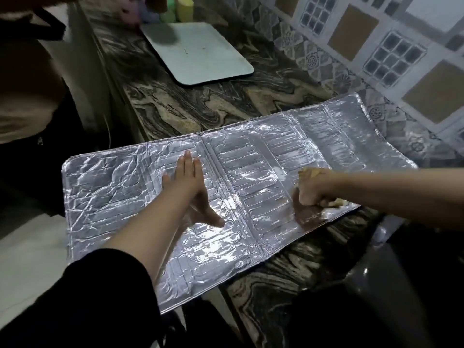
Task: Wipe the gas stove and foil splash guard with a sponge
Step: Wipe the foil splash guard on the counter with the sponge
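The foil splash guard lies unfolded and flat across the marbled counter, its left end hanging past the counter edge. My left hand presses flat on its middle panel, fingers straight. My right hand is curled round a yellowish sponge and holds it against the foil near the right front edge. Most of the sponge is hidden inside the fist. The dark gas stove shows only as a corner at the lower right.
A pale rectangular tray lies further along the marbled counter, with green and yellow containers behind it. The tiled wall runs along the right. Another person's dark sleeve is at the upper left.
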The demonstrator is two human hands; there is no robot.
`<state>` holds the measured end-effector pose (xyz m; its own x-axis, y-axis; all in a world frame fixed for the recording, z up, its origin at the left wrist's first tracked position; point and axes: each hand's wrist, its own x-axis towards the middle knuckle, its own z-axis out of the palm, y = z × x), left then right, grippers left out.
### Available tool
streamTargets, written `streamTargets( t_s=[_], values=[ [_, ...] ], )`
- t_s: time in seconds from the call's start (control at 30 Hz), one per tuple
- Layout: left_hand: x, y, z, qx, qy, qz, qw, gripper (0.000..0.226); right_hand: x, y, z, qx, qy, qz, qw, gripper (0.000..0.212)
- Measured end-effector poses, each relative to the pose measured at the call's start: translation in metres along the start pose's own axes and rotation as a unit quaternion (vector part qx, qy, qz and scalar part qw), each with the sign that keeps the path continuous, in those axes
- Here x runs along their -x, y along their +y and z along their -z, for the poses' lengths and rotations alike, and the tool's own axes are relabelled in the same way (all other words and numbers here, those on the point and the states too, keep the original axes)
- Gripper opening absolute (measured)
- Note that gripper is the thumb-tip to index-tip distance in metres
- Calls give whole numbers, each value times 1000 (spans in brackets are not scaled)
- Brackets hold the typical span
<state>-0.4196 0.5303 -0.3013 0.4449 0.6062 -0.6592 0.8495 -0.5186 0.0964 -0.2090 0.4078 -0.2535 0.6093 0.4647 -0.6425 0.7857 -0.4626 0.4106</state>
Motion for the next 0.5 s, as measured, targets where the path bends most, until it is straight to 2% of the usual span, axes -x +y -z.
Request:
streamTargets(
  t_s=[0.07, 0.17, 0.23, 0.37, 0.5],
  values=[
    [0, 0, 0, -1, 0, -2, 1000, 168, -1, 8, 7, -1, 13, -9, 1000, 36],
    [0, -2, -1, 5, 7, -7, 1000, 169, -4, 10, 4, -29, 32, -11, 999, 49],
    [0, -3, -1, 3, 8, -11, 1000, 170, 1, 11, 0, -53, 52, 0, 997, 48],
    [3, -4, -2, -7, 10, -18, 1000, 171, 16, 4, 0, -143, 58, 69, 986, 27],
    [4, -3, -2, -7, 11, -19, 1000, 170, 34, -27, -14, -156, 43, 150, 975, 45]
  ],
)
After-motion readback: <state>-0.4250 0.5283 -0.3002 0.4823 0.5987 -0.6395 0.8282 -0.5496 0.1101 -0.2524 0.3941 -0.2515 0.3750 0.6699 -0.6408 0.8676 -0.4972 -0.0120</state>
